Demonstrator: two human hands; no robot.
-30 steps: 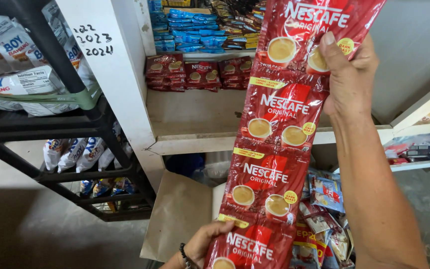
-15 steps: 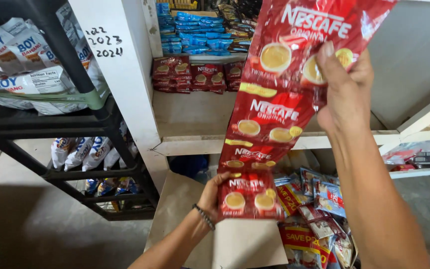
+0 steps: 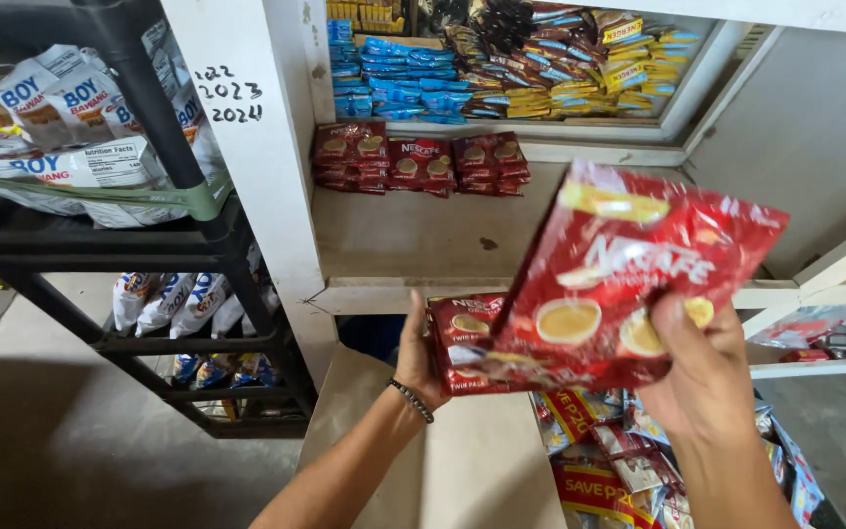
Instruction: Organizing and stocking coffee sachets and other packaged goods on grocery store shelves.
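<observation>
A small shop: white shelves [image 3: 413, 245] stacked with red sachets [image 3: 421, 162], a black rack [image 3: 198, 245] of snack bags [image 3: 70, 127].

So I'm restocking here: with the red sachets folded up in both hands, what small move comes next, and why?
Probably set the folded red sachet strip on the white shelf, beside the red packets at the back. The left hand and right hand hold it gathered just below the shelf edge.
</observation>
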